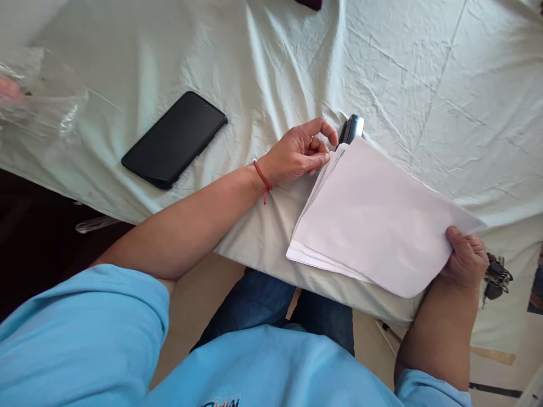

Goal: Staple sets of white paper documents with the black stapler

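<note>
A loose stack of white paper sheets (369, 209) lies at a slant over the near edge of the cloth-covered table, its layers slightly fanned at the left. My right hand (466, 257) grips the stack's right corner, thumb on top and fingers underneath. At the upper left corner of the sheets, my left hand (303, 150) is closed, with thumb and curled fingers at the paper's edge. Just beyond that corner, a black, shiny object that looks like a stapler (353, 128) is partly covered by the paper.
A dark phone (175, 139) rests on the pale tablecloth (271, 73) to the left. Clear plastic packaging (46, 107) sits at the far left. A bunch of keys (497, 277) lies beside my right wrist. Something dark red (311, 3) shows at the top edge.
</note>
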`<control>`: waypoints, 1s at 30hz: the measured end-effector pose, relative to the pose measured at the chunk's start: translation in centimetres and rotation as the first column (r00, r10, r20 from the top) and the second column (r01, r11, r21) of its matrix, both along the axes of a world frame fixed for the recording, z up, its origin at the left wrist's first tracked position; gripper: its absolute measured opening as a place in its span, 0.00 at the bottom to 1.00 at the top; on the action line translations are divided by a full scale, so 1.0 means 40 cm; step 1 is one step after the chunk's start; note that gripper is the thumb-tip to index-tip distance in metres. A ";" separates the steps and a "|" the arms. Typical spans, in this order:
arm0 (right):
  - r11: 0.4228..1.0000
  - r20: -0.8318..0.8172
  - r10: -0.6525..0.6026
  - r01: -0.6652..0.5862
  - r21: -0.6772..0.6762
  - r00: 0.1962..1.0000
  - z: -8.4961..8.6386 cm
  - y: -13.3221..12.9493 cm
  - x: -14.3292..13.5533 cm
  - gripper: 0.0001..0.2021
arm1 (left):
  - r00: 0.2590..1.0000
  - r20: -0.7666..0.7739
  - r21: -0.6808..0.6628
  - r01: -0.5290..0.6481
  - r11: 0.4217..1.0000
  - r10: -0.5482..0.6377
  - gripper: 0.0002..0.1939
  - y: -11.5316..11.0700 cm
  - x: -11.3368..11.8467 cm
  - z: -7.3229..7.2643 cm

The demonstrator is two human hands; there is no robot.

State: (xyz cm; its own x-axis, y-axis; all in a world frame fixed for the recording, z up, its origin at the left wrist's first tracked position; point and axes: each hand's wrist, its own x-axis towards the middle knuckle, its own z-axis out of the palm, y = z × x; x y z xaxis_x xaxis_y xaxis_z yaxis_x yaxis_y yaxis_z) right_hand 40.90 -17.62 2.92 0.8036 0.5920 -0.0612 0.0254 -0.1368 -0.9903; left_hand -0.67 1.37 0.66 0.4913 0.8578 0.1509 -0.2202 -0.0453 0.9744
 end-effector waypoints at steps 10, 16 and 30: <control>0.991 -0.058 0.075 -0.081 -0.110 0.995 0.013 -0.013 0.008 0.27 | 1.000 0.002 -0.023 0.005 1.000 -0.005 0.17 -0.002 0.003 0.006; 0.992 -0.069 0.037 -0.045 -0.120 0.997 0.016 -0.009 0.005 0.29 | 1.000 -0.022 -0.029 -0.010 1.000 0.009 0.16 -0.004 0.005 0.010; 0.997 -0.070 0.039 -0.044 -0.064 0.997 0.016 -0.002 -0.013 0.26 | 0.999 0.015 -0.042 0.031 0.999 -0.030 0.22 0.003 -0.002 0.005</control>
State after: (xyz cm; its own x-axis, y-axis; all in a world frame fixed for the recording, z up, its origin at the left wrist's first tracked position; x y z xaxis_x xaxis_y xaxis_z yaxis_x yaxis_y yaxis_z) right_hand 40.39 -17.71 3.57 0.7712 0.6175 -0.1548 -0.0354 -0.2012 -0.9789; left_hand -0.74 1.50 0.86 0.5156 0.8480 0.1224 -0.2346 0.0024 0.9721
